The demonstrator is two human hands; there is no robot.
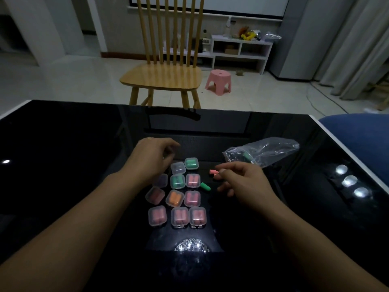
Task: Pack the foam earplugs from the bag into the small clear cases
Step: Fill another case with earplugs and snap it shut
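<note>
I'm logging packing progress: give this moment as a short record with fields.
surface: glossy black table
cases: cluster of small clear cases, most holding earplugs
loose: green earplug on the table beside the cluster
right hand: pinches pink earplugs
left hand: over the cluster's far left, grip unclear
bag: lies beyond the right hand

No text, label, brand, number or sign is showing legibly anywhere in this view. The small clear cases (178, 199) and the bag (263, 151) are carrying no readable print, and the items on the far shelf (240, 49) are appearing too small and dim to read.
</note>
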